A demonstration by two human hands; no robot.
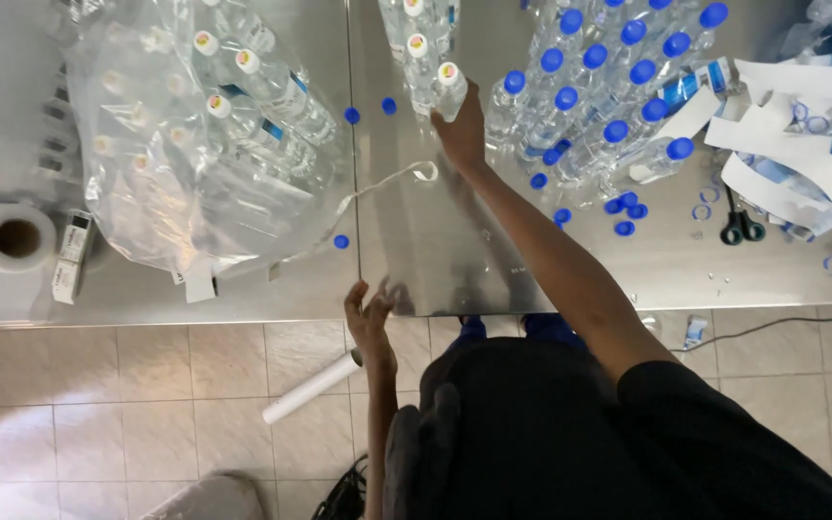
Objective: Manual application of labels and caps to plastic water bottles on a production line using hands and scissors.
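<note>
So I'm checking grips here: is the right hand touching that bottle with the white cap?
Touching. The head view shows the right hand with its fingers wrapped around the white-capped bottle on the steel table, no gap between them.

2 hands are showing: the right hand [461,130] and the left hand [370,323]. 1 pair of scissors [741,226] is lying on the steel table [435,250], 1 roll of clear film [7,238] is sitting at its left end, and 1 white tube [312,388] is lying on the floor. The bottles and loose blue caps are too crowded to count.
</note>
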